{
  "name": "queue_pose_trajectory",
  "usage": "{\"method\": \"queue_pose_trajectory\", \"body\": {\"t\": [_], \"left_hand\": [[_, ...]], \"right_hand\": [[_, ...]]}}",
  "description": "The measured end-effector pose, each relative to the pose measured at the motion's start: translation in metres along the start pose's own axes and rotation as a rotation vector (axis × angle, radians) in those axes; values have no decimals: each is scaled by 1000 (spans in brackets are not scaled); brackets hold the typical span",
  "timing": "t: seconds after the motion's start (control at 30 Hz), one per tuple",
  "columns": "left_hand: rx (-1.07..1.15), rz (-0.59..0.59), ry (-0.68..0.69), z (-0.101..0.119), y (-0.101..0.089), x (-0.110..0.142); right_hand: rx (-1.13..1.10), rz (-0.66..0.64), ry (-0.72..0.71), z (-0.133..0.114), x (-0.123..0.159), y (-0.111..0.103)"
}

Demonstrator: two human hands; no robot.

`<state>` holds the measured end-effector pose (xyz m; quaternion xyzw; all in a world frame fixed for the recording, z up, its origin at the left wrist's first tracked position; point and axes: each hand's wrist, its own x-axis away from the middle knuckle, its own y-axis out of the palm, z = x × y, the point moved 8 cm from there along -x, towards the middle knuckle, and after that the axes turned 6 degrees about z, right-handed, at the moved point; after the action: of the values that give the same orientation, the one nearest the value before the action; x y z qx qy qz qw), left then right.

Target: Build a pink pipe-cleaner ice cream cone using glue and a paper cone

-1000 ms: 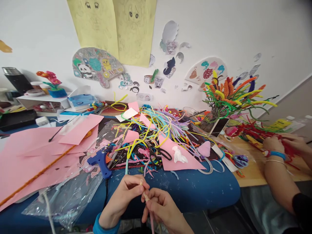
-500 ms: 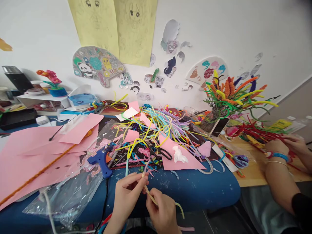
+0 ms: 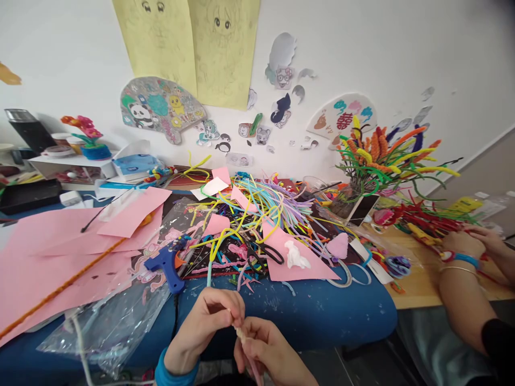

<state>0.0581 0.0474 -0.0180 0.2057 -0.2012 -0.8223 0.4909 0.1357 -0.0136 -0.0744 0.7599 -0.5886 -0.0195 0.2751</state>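
Standing right by the craft table here: the person's left hand (image 3: 209, 321) and right hand (image 3: 265, 348) are meeting just below the near edge of the blue table (image 3: 322, 316), and both are pinching a pale pipe cleaner (image 3: 241, 333) between them. The left fingers are curled tight around its tip, while the right fingers are closing narrow around the stem, which is trailing down toward the lap. Looks to me like a twisting or coiling job at the tip.

My take on doing it well: holding the left pinch steady as an anchor and letting the right hand do the turning, feeding the stem in small bits so each wrap is sitting snug against the last. Keeping the grip close to the bend should stop the wire kinking.

The blue glue gun (image 3: 167, 265) is lying just beyond the left hand, cord hanging over the edge, so I'd be minding elbows there. The heap of loose pipe cleaners (image 3: 257, 209) and the pink paper (image 3: 48, 252) are sitting further back. A co-worker's hands (image 3: 470, 244) are busy with red stems off to the right, well apart.
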Motion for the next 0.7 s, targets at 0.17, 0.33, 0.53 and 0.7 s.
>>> {"method": "queue_pose_trajectory", "body": {"t": [0.17, 0.33, 0.53, 0.7], "left_hand": [[-72, 91, 79, 7, -10, -2], [-269, 273, 171, 16, -19, 4], [-594, 621, 389, 32, -27, 22], [-391, 251, 87, 13, -19, 2]], "right_hand": [[182, 45, -138, -17, 7, 3], [628, 371, -397, -20, 12, -16], [1055, 693, -838, -41, 35, -4], [317, 243, -230, -14, 8, -8]]}}
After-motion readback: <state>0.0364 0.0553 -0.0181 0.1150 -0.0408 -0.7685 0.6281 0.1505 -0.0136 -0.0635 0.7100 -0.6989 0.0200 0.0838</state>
